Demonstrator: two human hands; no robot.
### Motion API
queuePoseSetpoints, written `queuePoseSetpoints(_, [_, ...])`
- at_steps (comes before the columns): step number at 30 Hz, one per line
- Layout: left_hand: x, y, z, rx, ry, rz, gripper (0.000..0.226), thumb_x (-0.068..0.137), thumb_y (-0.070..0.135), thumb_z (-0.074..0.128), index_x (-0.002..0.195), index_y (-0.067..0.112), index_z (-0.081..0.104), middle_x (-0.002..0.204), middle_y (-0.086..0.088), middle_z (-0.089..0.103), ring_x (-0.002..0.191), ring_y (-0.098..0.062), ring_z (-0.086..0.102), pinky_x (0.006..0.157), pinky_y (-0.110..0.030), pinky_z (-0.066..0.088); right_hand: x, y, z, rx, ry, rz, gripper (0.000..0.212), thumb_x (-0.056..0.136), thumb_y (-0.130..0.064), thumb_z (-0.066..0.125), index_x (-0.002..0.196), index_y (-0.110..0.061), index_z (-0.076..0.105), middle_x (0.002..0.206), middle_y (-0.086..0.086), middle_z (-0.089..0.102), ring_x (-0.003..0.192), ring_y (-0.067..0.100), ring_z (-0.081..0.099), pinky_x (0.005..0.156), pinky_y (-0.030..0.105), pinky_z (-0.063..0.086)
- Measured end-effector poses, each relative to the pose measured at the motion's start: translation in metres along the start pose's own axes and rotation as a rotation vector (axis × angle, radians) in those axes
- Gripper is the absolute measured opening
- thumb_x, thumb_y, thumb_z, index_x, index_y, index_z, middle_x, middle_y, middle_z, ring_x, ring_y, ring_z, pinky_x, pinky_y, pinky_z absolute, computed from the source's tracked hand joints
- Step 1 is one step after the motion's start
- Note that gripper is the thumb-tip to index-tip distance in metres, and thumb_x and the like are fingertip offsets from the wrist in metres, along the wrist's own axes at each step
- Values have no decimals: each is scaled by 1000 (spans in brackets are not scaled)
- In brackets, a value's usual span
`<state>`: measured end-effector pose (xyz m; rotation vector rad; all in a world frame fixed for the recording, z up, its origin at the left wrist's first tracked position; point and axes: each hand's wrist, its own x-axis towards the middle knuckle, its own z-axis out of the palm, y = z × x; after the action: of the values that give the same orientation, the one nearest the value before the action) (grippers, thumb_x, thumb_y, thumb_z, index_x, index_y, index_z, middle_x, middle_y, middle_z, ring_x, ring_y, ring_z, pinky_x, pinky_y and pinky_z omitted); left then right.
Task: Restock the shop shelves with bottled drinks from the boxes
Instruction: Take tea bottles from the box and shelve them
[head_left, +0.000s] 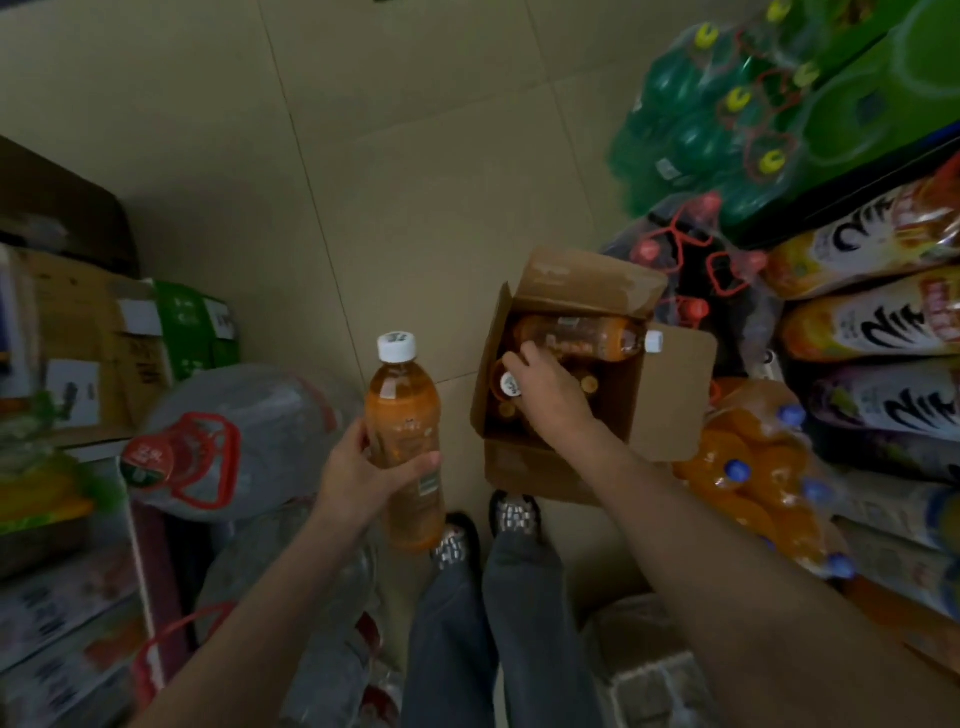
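Head view is looking down past the person's jeans (470, 639) and shoes (514, 514) to a tiled floor (395, 171) crowded with stock. Nearest, the left hand (358, 470) is holding an upright bottle (404, 447) of amber drink low on its body, fingers and thumb wrapped around it above the shoes. With the grip sitting that low, the bottle is looking top-heavy and may be tipping or slipping onto the shoes if attention goes to the other hand.

Just beyond, the right hand (545, 387) is reaching into the open box (524, 467) on the floor, fingers curling down over a standing bottle's white cap (509, 385); whether they are already gripping it cannot be told. A loose bottle (576, 338) is lying across the standing ones, its cap hanging over the box edge. Pulling the lower bottle up is likely to nudge it, and it could be rolling out.

Farther off, shrink-wrapped packs (727, 130) are hemming the box in on the right, and water jugs (223, 441) on the left, leaving little room to step.
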<state>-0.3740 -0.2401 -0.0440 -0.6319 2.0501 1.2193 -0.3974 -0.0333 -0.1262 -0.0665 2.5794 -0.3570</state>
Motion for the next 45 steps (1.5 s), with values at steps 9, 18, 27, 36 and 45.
queuePoseSetpoints(9, [-50, 55, -5, 42, -91, 176, 61, 63, 24, 83, 112, 24, 48, 103, 9, 56, 102, -11, 51, 85, -28, 42, -90, 18, -75, 529, 252, 66, 31, 76, -25, 74, 97, -13, 55, 115, 2, 37, 106, 12, 40, 93, 21, 36])
queuePoseSetpoints(18, [-208, 146, 4, 112, -229, 565, 68, 61, 24, 86, 119, 11, 53, 107, 2, 60, 100, -14, 56, 79, -21, 42, -308, -2, -247, 699, 621, 17, 31, 76, -23, 75, 73, -22, 44, 73, 3, 58, 84, 18, 63, 63, 35, 36])
queuePoseSetpoints(27, [-445, 234, 51, 227, -467, 990, 57, 57, 33, 87, 101, 23, 54, 106, 1, 63, 101, -16, 58, 90, -31, 47, -598, -22, -365, 843, 1149, 217, 17, 85, -18, 66, 96, -8, 59, 93, 8, 65, 83, 13, 61, 71, 27, 48])
queuePoseSetpoints(36, [-636, 245, 142, 275, -803, 1299, 41, 67, 23, 81, 100, 23, 55, 91, 14, 59, 86, -6, 55, 70, -16, 44, -827, -10, -364, 982, 2024, 360, 13, 91, -15, 58, 83, -22, 50, 80, -5, 57, 72, 5, 55, 65, 19, 45])
queuePoseSetpoints(45, [-771, 189, 290, 329, -1029, 1400, 56, 64, 23, 83, 111, 26, 52, 106, 7, 61, 102, -14, 56, 85, -29, 45, -1044, 57, -268, 536, 2440, 853, 28, 93, -25, 55, 112, -6, 49, 92, -3, 53, 91, 14, 50, 77, 24, 38])
